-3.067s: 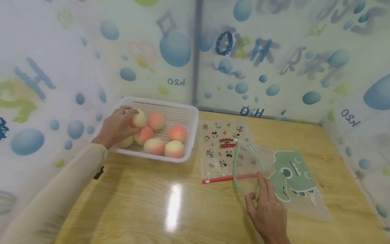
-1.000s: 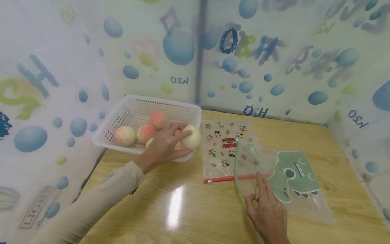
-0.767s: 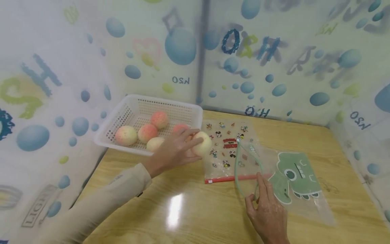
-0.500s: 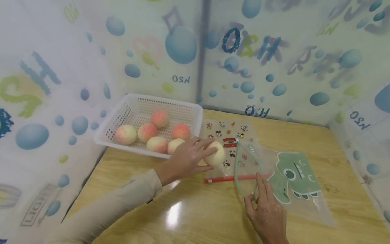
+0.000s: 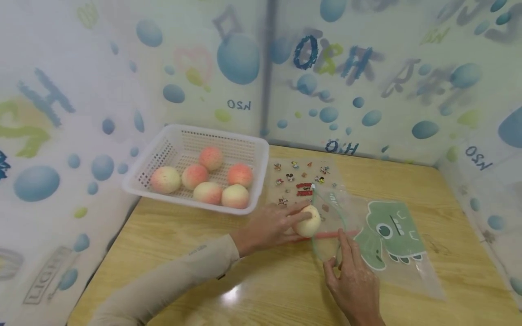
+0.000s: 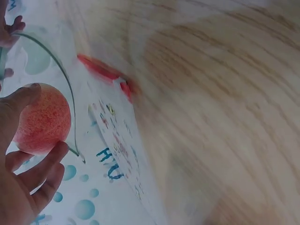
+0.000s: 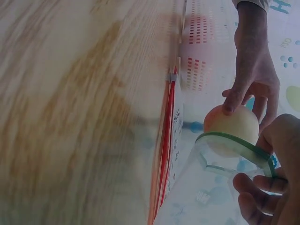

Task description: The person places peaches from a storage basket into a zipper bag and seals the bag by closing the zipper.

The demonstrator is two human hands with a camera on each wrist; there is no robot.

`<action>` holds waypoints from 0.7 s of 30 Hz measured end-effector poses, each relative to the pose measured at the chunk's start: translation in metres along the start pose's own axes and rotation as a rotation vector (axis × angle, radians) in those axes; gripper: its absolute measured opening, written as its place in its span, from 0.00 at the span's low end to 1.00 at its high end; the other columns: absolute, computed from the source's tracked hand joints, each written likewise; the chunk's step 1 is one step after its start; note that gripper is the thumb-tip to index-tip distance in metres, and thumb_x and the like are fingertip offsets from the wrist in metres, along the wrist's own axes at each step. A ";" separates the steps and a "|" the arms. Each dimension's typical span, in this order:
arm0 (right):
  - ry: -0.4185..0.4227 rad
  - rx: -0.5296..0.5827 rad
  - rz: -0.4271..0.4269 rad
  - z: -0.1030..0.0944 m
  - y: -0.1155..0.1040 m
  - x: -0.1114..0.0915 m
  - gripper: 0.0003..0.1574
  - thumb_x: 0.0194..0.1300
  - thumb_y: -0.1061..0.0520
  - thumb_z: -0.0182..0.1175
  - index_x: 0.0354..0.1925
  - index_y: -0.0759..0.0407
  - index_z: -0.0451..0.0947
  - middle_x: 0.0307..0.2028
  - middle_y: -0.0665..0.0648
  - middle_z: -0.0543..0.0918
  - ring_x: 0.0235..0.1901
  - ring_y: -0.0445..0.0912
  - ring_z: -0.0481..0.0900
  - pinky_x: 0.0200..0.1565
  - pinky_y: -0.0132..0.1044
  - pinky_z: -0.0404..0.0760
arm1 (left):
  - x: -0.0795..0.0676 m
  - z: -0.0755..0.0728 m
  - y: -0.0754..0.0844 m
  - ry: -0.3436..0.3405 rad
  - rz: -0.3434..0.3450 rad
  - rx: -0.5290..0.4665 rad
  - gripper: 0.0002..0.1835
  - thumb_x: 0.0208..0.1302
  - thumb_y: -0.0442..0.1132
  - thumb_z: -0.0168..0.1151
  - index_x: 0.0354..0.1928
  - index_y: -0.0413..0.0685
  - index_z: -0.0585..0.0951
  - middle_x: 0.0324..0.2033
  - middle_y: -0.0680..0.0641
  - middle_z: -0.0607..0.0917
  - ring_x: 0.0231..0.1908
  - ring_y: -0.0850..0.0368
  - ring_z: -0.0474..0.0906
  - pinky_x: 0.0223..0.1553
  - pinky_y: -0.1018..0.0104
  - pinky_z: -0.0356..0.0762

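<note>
My left hand [image 5: 265, 228] grips a yellow and red peach [image 5: 308, 222] between thumb and fingers. In the left wrist view the peach [image 6: 46, 119] shows its red side, close to the green rim of a bag. That clear zip bag [image 5: 397, 231] has a green dinosaur print and lies with its mouth spread into a loop. The right hand [image 5: 355, 283] pinches the near side of this mouth. In the right wrist view the peach [image 7: 232, 126] is at the opening, partly behind the green rim [image 7: 234, 140]; whether it touches the bag I cannot tell.
A white plastic basket [image 5: 264, 167] stands at the back left with several peaches [image 5: 210, 158] in it. Partly under the dinosaur bag lies a second clear bag [image 5: 285, 174] with cartoon prints and a red zip. Printed curtains [image 5: 359, 122] bound the wooden table [image 5: 195, 280].
My left hand has picked the peach from the left of the basket and carried it right, over the basket's edge to the bag mouth. The right hand has stayed nearly in place.
</note>
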State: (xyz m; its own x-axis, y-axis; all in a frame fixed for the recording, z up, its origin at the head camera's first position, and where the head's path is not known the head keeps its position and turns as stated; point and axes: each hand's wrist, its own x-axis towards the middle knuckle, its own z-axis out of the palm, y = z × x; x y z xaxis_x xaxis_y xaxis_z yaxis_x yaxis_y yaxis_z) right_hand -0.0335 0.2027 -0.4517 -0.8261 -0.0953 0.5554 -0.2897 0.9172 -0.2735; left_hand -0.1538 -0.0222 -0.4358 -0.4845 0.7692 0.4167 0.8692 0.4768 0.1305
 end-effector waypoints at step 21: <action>-0.024 0.103 0.061 0.002 -0.002 -0.001 0.50 0.49 0.71 0.68 0.70 0.71 0.64 0.54 0.67 0.76 0.27 0.43 0.75 0.23 0.37 0.80 | 0.019 0.023 0.029 0.064 0.281 -0.208 0.29 0.66 0.35 0.65 0.68 0.39 0.72 0.63 0.39 0.75 0.63 0.53 0.73 0.67 0.70 0.61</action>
State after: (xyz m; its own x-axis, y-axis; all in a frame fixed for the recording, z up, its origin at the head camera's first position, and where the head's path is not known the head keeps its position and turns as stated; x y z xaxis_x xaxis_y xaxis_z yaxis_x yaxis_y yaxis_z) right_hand -0.0327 0.2002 -0.4535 -0.8546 -0.0509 0.5168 -0.2860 0.8769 -0.3864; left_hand -0.1400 0.0164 -0.4443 -0.2217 0.8265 0.5175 0.9724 0.1480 0.1802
